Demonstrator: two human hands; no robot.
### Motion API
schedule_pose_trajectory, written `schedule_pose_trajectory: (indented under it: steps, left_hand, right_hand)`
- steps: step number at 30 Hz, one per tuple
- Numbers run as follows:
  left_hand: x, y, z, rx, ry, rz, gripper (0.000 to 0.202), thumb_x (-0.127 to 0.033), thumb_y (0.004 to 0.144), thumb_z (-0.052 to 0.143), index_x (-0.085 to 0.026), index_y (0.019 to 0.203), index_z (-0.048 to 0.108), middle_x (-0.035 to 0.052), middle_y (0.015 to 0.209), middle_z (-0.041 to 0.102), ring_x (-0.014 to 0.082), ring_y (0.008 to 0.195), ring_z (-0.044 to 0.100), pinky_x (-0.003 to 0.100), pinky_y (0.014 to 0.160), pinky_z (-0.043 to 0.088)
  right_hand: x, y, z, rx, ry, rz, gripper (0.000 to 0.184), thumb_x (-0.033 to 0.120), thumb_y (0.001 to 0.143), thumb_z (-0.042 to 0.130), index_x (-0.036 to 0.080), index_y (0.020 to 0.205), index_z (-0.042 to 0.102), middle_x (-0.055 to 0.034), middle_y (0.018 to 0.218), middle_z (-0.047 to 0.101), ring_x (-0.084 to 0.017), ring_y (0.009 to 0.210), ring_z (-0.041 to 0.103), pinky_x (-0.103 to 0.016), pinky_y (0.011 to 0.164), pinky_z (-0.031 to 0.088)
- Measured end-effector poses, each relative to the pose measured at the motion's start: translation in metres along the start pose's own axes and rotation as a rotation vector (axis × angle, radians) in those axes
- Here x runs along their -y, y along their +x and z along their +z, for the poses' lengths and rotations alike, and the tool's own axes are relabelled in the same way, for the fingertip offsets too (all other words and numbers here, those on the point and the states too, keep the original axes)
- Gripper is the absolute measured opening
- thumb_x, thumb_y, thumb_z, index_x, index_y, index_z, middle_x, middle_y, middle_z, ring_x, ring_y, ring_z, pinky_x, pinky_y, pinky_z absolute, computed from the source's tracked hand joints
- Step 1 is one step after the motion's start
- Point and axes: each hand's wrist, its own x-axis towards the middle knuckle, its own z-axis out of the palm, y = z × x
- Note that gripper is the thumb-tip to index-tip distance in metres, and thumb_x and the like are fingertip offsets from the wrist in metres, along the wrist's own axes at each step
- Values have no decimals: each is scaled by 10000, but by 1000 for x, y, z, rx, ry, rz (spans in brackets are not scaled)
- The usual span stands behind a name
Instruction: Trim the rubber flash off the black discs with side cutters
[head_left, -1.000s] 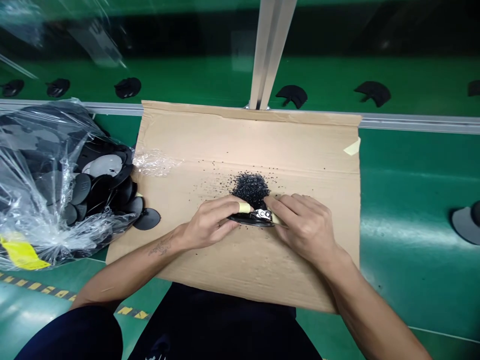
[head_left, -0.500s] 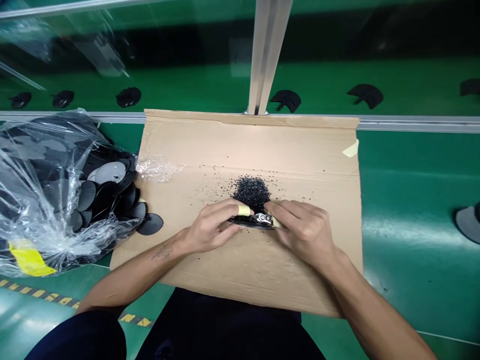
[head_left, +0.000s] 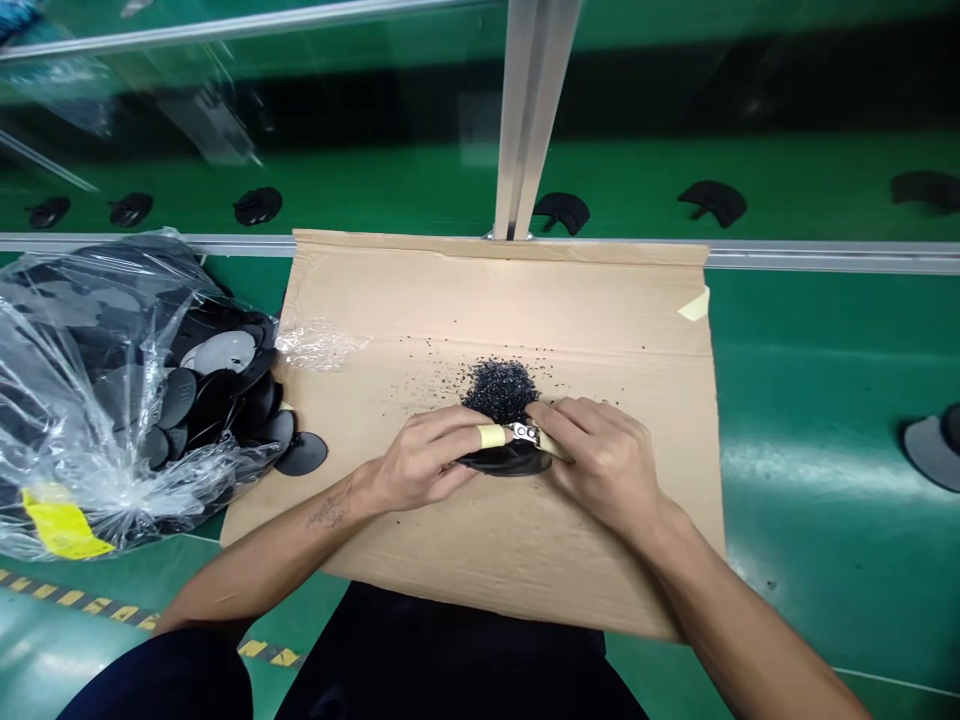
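My left hand (head_left: 431, 452) is closed on the left edge of a black plastic disc (head_left: 504, 461), with yellow tape round one finger. From the right, my right hand (head_left: 600, 450) grips a small silver tool that looks like a nail clipper (head_left: 524, 432); its head is at the disc's upper edge. Yellow wrapping also shows on a right-hand digit. My fingers hide the tool's handle and part of the disc. Just beyond lies a heap of tiny black trimmings (head_left: 501, 388), scattered over a cardboard sheet (head_left: 420, 290).
At left, a clear plastic bag (head_left: 127, 400) spills black discs; one loose disc (head_left: 301, 454) lies on the cardboard's left edge. Crumpled clear film (head_left: 319, 345) lies nearby. An aluminium post (head_left: 529, 120) and rail stand behind. A grey and black part (head_left: 934, 450) is at far right.
The disc has tipped so more of its face shows, and the silver tool has turned slightly in my right hand. Both hands keep their hold. The camera view has shifted a little.
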Motion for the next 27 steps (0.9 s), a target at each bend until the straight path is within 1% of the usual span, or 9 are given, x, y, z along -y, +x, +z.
schedule_pose_trajectory:
  steps: [4, 7, 12, 17, 19, 21, 23, 25, 27]
  left_hand:
    - [1, -1, 0, 38, 103, -23, 282, -69, 926, 510, -156, 1150, 658, 91, 989, 712, 161, 854, 684, 275, 735, 611]
    - [1, -2, 0, 29, 118, -61, 285, -94, 918, 530, -164, 1165, 654, 98, 1016, 715, 181, 891, 691, 310, 770, 622]
    - [1, 0, 0, -58, 5, -136, 250, -129, 938, 585, -152, 1179, 644, 93, 975, 716, 180, 894, 694, 308, 770, 613]
    - [-2, 4, -1, -42, -84, -187, 211, -243, 973, 637, -145, 1158, 651, 91, 934, 717, 180, 851, 687, 306, 746, 587]
    - [-2, 9, -3, 3, -111, -154, 274, -356, 1008, 591, -133, 1157, 653, 103, 923, 718, 187, 825, 684, 314, 727, 586]
    - [0, 16, -7, 65, -194, -170, 417, -449, 1071, 407, -127, 1164, 656, 123, 944, 720, 193, 839, 693, 326, 736, 599]
    - [3, 26, -13, 148, -297, -232, 506, -429, 1098, 255, -143, 1144, 670, 128, 987, 728, 192, 902, 711, 323, 776, 614]
    - [6, 37, -22, 268, -380, -277, 441, -367, 1098, 297, -157, 1083, 684, 109, 979, 732, 179, 901, 722, 288, 753, 614]
    - [10, 50, -34, 424, -430, -294, 297, -325, 1065, 446, -155, 1016, 684, 80, 898, 721, 161, 782, 707, 248, 637, 584]
  right_hand:
    - [1, 3, -1, -14, -148, -30, 292, 26, 873, 504, 185, 1014, 704, -39, 816, 728, -170, 704, 572, -315, 627, 381]
    - [1, 2, 1, -16, -121, -1, 284, 35, 851, 531, 176, 1028, 702, -49, 840, 732, -183, 722, 569, -326, 622, 374]
    - [-2, 3, 0, -63, 188, 64, 213, 157, 919, 582, 165, 1102, 691, -89, 948, 736, -211, 813, 646, -343, 705, 502]
    - [4, 11, -10, -65, 592, 37, 112, 226, 928, 674, 188, 1033, 674, -87, 942, 706, -199, 840, 681, -322, 712, 560]
    - [6, 12, -13, -96, 620, 17, 84, 150, 927, 642, 201, 992, 658, -72, 897, 698, -190, 800, 677, -303, 680, 549]
    - [5, 12, -13, -136, 604, -1, 153, 87, 917, 606, 216, 993, 641, -60, 878, 694, -188, 783, 676, -299, 671, 545]
    - [2, 11, -10, -186, 577, -27, 200, 61, 903, 594, 226, 1008, 635, -65, 891, 698, -200, 801, 686, -310, 683, 553]
    - [-1, 10, -7, -226, 543, -54, 230, 56, 892, 590, 236, 1026, 639, -72, 911, 705, -217, 827, 699, -330, 705, 564]
    - [-3, 8, -4, -254, 493, -79, 262, 56, 887, 575, 242, 1058, 647, -78, 930, 714, -229, 846, 707, -348, 716, 570]
